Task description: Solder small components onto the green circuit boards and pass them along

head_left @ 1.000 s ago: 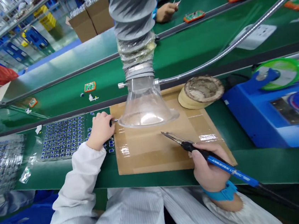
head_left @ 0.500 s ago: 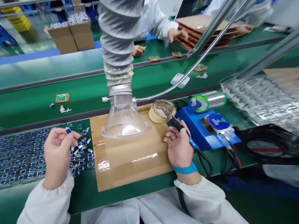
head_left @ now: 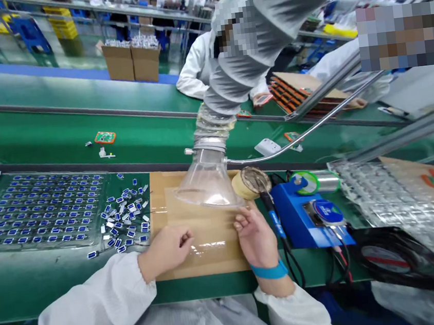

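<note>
My left hand (head_left: 168,250) is over the left part of the brown cardboard mat (head_left: 215,258), its fingers curled in; whatever they might hold is hidden. At the mat's right side, my right hand (head_left: 258,236) has its fingers apart and nothing in them, with a blue band at the wrist. Just beyond it, the soldering iron (head_left: 273,216) rests with its tip on the round tan pot (head_left: 248,182). A clear funnel-shaped hood (head_left: 209,179) hangs over the mat. Left of the mat lie a loose pile of small blue-and-white parts (head_left: 125,213) and a tray of similar parts (head_left: 39,209).
A blue soldering station (head_left: 296,216) with a solder spool (head_left: 320,181) stands at right, beside a black fan (head_left: 401,257) and clear trays (head_left: 376,197). Behind runs a green conveyor (head_left: 160,142) with an orange-edged board (head_left: 105,137). Co-workers sit across it.
My left hand has moved right from the parts pile to the mat. My right hand has let go of the soldering iron, which now rests at the pot. The view has shifted.
</note>
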A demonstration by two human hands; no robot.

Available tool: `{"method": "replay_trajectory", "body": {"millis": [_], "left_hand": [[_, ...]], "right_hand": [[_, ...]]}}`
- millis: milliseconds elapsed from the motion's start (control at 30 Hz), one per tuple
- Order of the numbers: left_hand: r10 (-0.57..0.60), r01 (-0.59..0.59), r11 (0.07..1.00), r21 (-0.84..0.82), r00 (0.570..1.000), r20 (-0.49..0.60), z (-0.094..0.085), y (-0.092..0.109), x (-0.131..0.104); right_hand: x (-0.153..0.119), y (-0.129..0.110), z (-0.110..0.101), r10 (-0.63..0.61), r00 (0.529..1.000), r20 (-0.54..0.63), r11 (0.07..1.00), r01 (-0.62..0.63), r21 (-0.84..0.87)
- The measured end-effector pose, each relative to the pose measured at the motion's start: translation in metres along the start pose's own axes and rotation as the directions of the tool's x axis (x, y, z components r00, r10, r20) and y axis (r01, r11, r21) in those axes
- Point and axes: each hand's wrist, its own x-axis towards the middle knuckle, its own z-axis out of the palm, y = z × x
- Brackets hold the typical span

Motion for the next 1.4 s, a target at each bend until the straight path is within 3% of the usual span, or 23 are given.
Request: {"method": "replay_trajectory", "body": {"millis": [133,200,367,533,633,700,833,933,1100,1267,1400], "left_hand": [[0.082,-0.082,0.997,-0.013,0.997,-0.006,0.002,-0.008,-0.002],[0.106,-0.106,0.994,-0.020,0.994,-0.001,0.001,-0.009,-0.001],[0.129,-0.129,0.991,-0.044,0.992,0.000,-0.001,-0.011,0.002],[0.178,-0.179,0.980,-0.088,0.984,-0.020,-0.002,-0.011,0.007],[0.233,-0.233,0.972,0.010,0.968,-0.089,-0.004,-0.010,-0.012],[0.275,-0.243,0.957,0.160,0.937,-0.216,-0.004,-0.016,-0.042],[0.317,-0.064,0.886,0.459,0.806,-0.499,0.003,-0.041,-0.117],[0.319,0.097,0.821,0.563,0.740,-0.593,0.013,-0.063,-0.148],[0.193,0.281,0.797,0.535,0.720,-0.667,0.025,-0.078,-0.145],[0.140,0.304,0.831,0.465,0.695,-0.705,0.030,-0.073,-0.142],[0.128,0.285,0.858,0.428,0.688,-0.714,0.032,-0.071,-0.144]], "right_hand": [[-0.023,0.016,0.003,-0.198,0.974,0.109,0.939,0.221,-0.264],[-0.027,0.021,0.002,-0.248,0.957,0.147,0.907,0.283,-0.311],[-0.025,0.021,-0.004,-0.212,0.956,0.203,0.912,0.268,-0.310],[-0.028,0.015,0.004,-0.228,0.950,0.212,0.889,0.291,-0.352],[-0.037,0.010,0.010,-0.239,0.945,0.224,0.862,0.312,-0.398],[-0.048,0.007,0.013,-0.231,0.938,0.259,0.855,0.323,-0.407],[-0.070,0.002,0.021,-0.153,0.893,0.422,0.875,0.322,-0.363],[-0.082,0.002,0.030,-0.057,0.833,0.550,0.900,0.282,-0.334],[-0.093,0.010,0.033,0.063,0.745,0.664,0.925,0.206,-0.319],[-0.092,0.019,0.027,0.101,0.737,0.668,0.933,0.162,-0.320],[-0.096,0.027,0.036,0.071,0.727,0.683,0.940,0.180,-0.289]]}}
